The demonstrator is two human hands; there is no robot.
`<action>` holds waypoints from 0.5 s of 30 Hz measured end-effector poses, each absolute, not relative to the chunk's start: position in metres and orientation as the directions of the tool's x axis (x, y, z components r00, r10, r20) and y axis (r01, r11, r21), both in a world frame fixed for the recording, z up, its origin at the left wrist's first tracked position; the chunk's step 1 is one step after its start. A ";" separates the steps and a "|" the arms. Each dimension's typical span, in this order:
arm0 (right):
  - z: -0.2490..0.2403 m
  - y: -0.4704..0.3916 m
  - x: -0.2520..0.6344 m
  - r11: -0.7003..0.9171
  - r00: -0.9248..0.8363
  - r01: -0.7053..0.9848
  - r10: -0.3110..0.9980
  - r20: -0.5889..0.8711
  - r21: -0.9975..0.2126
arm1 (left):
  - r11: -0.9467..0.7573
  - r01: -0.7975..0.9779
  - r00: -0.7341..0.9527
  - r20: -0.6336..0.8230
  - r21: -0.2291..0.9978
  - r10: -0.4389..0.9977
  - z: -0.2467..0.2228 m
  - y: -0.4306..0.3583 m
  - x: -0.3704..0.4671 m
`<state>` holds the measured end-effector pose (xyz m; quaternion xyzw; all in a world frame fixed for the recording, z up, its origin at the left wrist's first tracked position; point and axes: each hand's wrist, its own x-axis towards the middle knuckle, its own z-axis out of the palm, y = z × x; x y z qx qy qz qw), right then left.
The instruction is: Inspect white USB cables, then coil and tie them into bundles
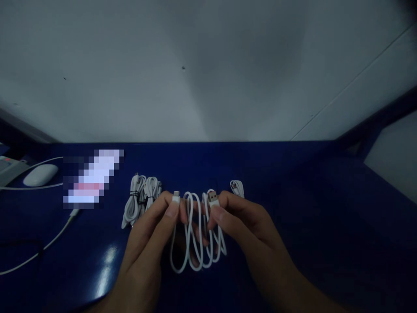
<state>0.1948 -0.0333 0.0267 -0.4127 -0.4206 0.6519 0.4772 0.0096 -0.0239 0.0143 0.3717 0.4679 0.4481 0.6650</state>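
A white USB cable [195, 256] hangs in loose loops between my two hands, above the blue table. My left hand [151, 237] pinches it just below its small metal plug [176, 194], thumb in front. Between thumb and fingers, my right hand [250, 228] grips the other end at the USB-A plug [213, 198], whose metal end points up. Some fingers are hidden behind the loops. Bundled white cables [133, 204] with dark ties lie just beyond my left hand. Another coiled white cable [237, 188] lies behind my right hand, partly covered by it.
On the left of the blue table [325, 195] lies a blurred-out lit device [94, 176] with a white cord [55, 239] at its lower end. A white mouse [41, 175] sits farther left. A pale wall [130, 87] rises along the table's back edge.
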 end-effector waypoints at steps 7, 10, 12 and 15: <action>0.025 -0.034 0.196 -0.173 -0.202 -0.286 0.972 -0.118 -0.942 | 0.327 -0.246 0.109 -0.310 0.912 0.945 0.011 -0.025 0.009; 0.025 -0.034 0.197 -0.174 -0.221 -0.275 0.969 -0.113 -0.946 | 0.326 -0.242 0.138 -0.300 0.914 0.944 0.012 -0.024 0.009; 0.024 -0.034 0.196 -0.181 -0.220 -0.265 0.968 -0.123 -0.947 | 0.328 -0.240 0.152 -0.299 0.914 0.942 0.013 -0.024 0.009; 0.024 -0.034 0.195 -0.181 -0.198 -0.254 0.971 -0.133 -0.950 | 0.328 -0.244 0.163 -0.295 0.913 0.941 0.011 -0.023 0.007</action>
